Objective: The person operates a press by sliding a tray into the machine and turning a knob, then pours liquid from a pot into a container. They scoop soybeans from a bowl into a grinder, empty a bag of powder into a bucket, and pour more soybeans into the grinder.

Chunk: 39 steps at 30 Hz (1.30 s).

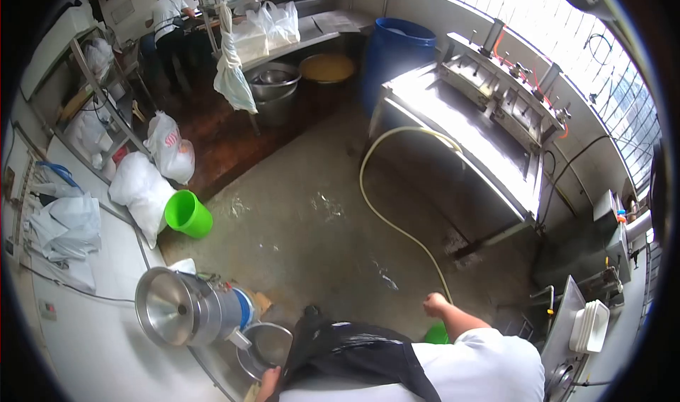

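My right hand is closed in front of my body, beside the lower end of a pale yellow hose; whether its fingers hold anything is too small to tell. Just below it a green container shows partly behind my arm. My left hand is at the rim of a metal bowl, its fingers partly hidden. The bowl stands under the spout of a steel machine with a funnel top. The hose curves over the floor and up onto the metal table.
A green bucket stands by white sacks on the left. A blue barrel is at the back, near metal pots. Another person works at the far back left. White trays sit at the right.
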Each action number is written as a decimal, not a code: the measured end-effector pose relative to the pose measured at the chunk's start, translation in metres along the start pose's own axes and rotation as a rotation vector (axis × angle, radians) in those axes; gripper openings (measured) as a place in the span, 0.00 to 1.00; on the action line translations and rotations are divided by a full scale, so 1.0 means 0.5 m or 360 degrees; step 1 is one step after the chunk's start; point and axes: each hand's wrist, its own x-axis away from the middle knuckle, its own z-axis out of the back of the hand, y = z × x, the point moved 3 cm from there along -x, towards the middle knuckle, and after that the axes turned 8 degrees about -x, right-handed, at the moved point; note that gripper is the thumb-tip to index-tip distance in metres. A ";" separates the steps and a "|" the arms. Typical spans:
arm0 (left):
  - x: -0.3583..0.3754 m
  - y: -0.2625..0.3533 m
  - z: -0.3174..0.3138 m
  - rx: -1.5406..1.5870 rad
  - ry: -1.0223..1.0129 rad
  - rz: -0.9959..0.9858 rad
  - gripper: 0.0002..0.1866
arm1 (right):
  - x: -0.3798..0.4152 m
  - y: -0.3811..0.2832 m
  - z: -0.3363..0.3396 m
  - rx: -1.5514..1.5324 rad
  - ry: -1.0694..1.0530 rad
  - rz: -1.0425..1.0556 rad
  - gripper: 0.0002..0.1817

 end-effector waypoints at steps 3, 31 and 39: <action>-0.046 0.041 0.106 0.0380 -0.0486 0.0486 0.19 | 0.208 -0.253 -0.149 0.0797 0.0171 -0.0159 0.11; -1.132 0.615 0.949 -0.0358 -0.0391 -0.0225 0.31 | -0.192 -1.066 -0.032 0.0095 0.0392 -0.0193 0.14; -1.222 0.512 1.048 -0.0266 -0.0705 0.0114 0.29 | -0.213 -1.440 0.140 -0.0172 0.0602 -0.0099 0.14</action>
